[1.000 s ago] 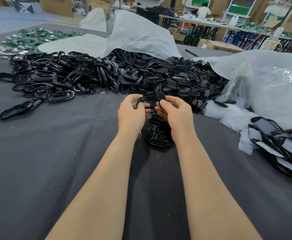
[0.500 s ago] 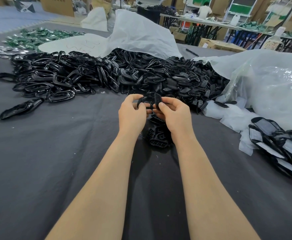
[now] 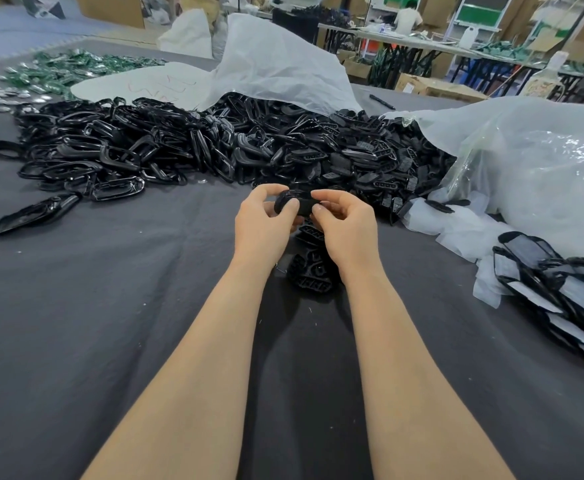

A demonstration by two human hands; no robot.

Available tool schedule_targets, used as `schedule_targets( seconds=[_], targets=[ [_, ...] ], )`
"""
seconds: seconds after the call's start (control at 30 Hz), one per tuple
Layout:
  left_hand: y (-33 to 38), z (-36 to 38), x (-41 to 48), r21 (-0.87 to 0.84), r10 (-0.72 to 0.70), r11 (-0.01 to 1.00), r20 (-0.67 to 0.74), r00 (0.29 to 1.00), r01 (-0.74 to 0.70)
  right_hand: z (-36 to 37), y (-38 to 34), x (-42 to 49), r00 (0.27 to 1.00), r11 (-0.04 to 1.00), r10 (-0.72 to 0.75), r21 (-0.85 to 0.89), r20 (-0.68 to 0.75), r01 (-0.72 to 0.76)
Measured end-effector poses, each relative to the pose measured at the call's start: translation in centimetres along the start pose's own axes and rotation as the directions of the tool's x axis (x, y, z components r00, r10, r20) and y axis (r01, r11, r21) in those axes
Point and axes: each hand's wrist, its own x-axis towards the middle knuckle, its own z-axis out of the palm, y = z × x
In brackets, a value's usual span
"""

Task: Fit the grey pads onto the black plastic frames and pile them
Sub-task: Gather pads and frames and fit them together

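My left hand and my right hand grip one small black plastic frame between them, thumbs pressing on its top. It is held above a short pile of finished black pieces on the grey cloth, partly hidden by my right wrist. A wide heap of loose black frames stretches across the table beyond my hands. Grey pads on white backing lie stacked at the right edge.
White plastic sacks lie to the right and behind the heap. Green and silver parts are spread at the far left. A black pen lies on the far cloth. Worktables and a person are in the background.
My hands have turned the black frame from upright to lying flat between the thumbs, and have closed in more tightly on it. The piles have not moved.
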Motion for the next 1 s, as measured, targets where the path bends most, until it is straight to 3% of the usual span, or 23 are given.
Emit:
schedule_targets(
  seconds=[0.13,0.23,0.33,0.47,0.77,1.0],
  targets=[
    [0.07,0.07,0.03,-0.036,-0.006,0.999,-0.001,1.000,0.006,0.05,0.07,0.16,0.993,1.000,-0.001,-0.013,-0.119,0.000],
    [0.04,0.05,0.06,-0.101,-0.020,0.995,-0.021,1.000,0.017,-0.24,0.17,0.55,0.975,0.979,0.147,0.167,-0.167,-0.119],
    [0.13,0.03,-0.01,-0.131,-0.018,0.991,-0.019,1.000,0.016,-0.40,0.16,0.75,0.970,0.953,0.216,0.241,-0.113,-0.184],
    [0.37,0.03,-0.16,-0.126,-0.006,0.992,0.009,1.000,0.007,-0.18,0.06,0.51,0.988,0.971,0.156,0.182,-0.013,-0.152],
    [0.27,0.24,-0.21,-0.045,0.018,0.999,0.024,1.000,-0.016,-0.36,-0.05,0.41,0.992,0.969,0.129,0.215,-0.016,-0.122],
    [0.27,0.19,-0.13,-0.060,0.002,0.998,-0.005,1.000,-0.002,-0.40,-0.58,0.32,0.979,0.918,0.201,0.342,0.033,-0.200]
  ],
)
